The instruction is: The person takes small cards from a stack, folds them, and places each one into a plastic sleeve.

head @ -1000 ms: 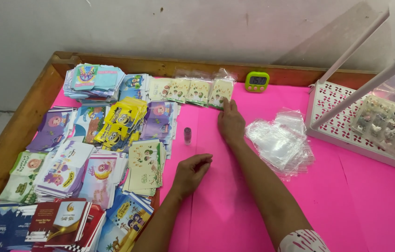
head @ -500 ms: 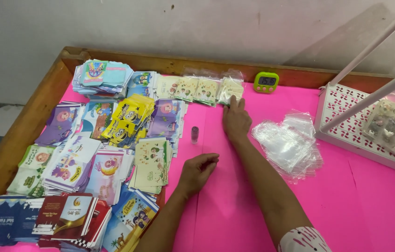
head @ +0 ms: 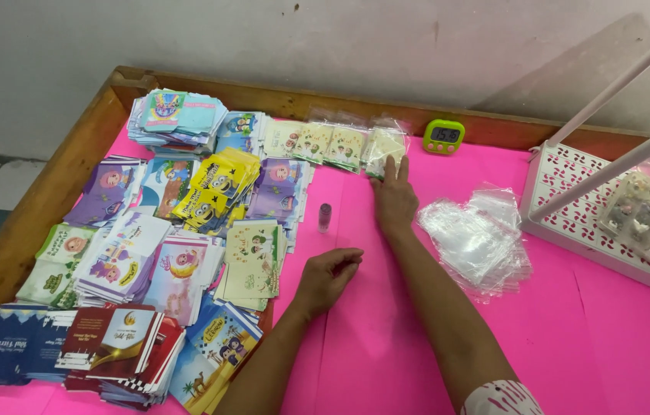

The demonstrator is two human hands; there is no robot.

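Note:
My right hand (head: 394, 198) reaches far across the pink table, flat, its fingertips on a clear-wrapped pale green card packet (head: 383, 144) at the end of a back row of such packets. My left hand (head: 328, 275) rests on the pink surface with its fingers loosely curled and nothing in it, beside a stack of cream cartoon envelopes (head: 252, 260). A small clear vial (head: 325, 217) stands upright between the two hands.
Several stacks of colourful printed envelopes (head: 209, 188) cover the table's left half. A heap of clear plastic sleeves (head: 475, 240) lies to the right. A green digital timer (head: 444, 136) sits by the wooden rim (head: 48, 196). A white perforated rack (head: 571, 219) holds small items at far right.
The view has drifted a little. My right hand has stayed on the wrapped packet and my left hand has stayed in its place.

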